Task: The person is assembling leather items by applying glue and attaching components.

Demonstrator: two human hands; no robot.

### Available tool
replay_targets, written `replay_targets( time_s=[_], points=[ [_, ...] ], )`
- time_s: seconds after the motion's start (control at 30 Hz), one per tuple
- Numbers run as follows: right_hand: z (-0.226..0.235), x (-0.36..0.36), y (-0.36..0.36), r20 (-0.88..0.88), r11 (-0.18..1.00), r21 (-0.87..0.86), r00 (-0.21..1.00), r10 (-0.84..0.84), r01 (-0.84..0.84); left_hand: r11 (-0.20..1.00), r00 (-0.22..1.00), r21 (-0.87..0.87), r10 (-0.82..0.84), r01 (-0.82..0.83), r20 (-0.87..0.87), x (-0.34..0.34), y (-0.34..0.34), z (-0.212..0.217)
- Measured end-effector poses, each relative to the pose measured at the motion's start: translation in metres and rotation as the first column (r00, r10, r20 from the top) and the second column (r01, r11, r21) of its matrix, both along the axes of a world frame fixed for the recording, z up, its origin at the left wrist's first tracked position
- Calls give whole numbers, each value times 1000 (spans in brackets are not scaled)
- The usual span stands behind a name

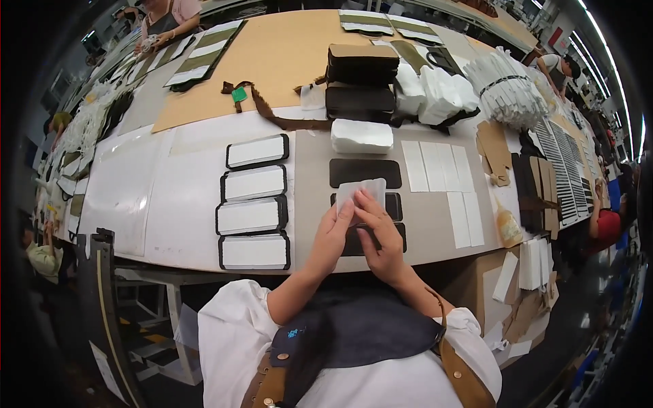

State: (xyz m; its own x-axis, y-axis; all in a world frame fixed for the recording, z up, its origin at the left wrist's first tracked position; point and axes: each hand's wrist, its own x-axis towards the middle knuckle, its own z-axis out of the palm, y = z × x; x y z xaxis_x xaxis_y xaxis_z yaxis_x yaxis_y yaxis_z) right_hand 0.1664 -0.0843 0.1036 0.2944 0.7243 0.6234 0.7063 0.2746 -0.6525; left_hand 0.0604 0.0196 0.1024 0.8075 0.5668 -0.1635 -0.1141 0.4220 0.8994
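Note:
In front of my body, a thin white sheet [371, 186] is held up between my two hands. My left hand [332, 238] pinches its lower left part, and the fingers of my right hand [382, 239] press on its lower middle. Behind and below the sheet, several dark rounded rectangular panels [364, 173] lie in a column on the grey board, partly hidden by my hands. Just beyond them stands a stack of white sheets [362, 137]. To the left is a column of black-edged panels with white faces [254, 251].
White strips [435, 166] lie right of my hands, near a bottle of yellowish stuff [508, 228]. Farther back are stacked dark panels [360, 102], a brown strap [272, 117], a green piece [239, 94] and a tied white bundle [507, 88]. Other people work around the table.

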Motion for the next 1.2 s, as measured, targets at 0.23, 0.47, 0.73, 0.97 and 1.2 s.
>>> replay_targets(
  time_s=[0.23,0.47,0.73,0.97,1.2],
  points=[
    [-13,49,-18,-653,1000,-9,757,-23,23,931,997,357,-83,73,12,-8,9,18],
    [-24,57,-39,-997,903,71,-25,67,-423,996,997,-58,-70,71,24,-16,15,23],
    [-15,54,-48,-788,945,-305,588,-180,-120,942,974,313,-53,122,-220,-26,24,-19],
    [-52,56,-71,-417,895,-433,856,-305,108,866,918,485,86,123,-386,-36,8,-56],
    [-75,54,-84,-36,827,-451,919,-393,336,503,878,846,310,175,-366,-38,-10,-67]
  ],
)
